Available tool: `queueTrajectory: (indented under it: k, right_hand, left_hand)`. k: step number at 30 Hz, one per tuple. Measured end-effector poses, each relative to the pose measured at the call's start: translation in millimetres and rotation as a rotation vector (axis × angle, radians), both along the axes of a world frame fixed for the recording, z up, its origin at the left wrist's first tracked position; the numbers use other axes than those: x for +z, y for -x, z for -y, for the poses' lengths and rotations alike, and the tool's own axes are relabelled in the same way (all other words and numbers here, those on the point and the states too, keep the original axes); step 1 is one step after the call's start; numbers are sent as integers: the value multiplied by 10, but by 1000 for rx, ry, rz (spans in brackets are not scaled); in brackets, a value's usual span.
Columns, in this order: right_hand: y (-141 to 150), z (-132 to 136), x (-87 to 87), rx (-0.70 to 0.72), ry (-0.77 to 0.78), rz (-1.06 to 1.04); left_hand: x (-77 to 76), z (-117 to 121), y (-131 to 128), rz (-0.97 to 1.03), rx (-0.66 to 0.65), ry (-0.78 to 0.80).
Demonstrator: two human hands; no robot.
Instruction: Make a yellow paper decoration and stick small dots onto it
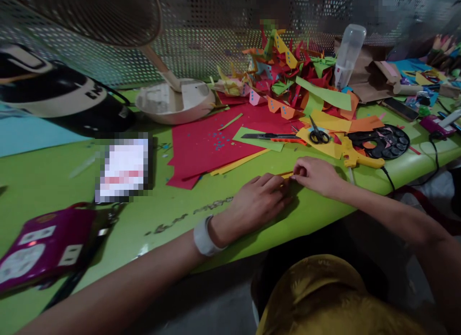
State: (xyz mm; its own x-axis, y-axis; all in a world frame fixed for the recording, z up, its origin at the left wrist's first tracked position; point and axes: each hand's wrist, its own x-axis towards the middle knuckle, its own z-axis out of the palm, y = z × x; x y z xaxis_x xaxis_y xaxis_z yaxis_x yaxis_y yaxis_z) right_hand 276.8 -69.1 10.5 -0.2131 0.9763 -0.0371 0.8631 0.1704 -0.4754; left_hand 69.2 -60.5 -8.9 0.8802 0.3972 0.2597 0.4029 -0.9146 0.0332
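Note:
Near the table's front edge, a narrow yellow paper strip [286,175] runs between my two hands. My left hand [257,203], with a pale band on its wrist, has its fingers curled down on the strip's left part and hides much of it. Thumb and fingertips of my right hand [319,176] pinch the right end. Just beyond lie red paper sheets [212,145] with small blue bits scattered on top. A box cutter [275,137] with an orange end rests on green paper, beside black scissors [317,132]. Right of these is a yellow glue gun [356,157].
A heap of folded coloured paper [281,80] stands at the back, near an upturned clear bottle [349,54]. A fan [173,102] and a black-and-white appliance [54,90] are back left. A purple power strip [46,243] lies front left. Behind the glue gun sits a black round tray [394,140].

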Motion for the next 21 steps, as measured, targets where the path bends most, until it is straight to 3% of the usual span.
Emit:
queueTrajectory:
  k: [6,12,21]
  right_hand:
    - [-6,-18,59,-94,-74,-19]
    - [-56,-67,-22,-32,-279,12]
    - [-74,-136,-131,13,-116,-12]
  left_hand:
    - [18,8,-14,31,10,24]
    - [55,7,-8,7,-18,-16]
    - [85,5,-6,25,-34,-21]
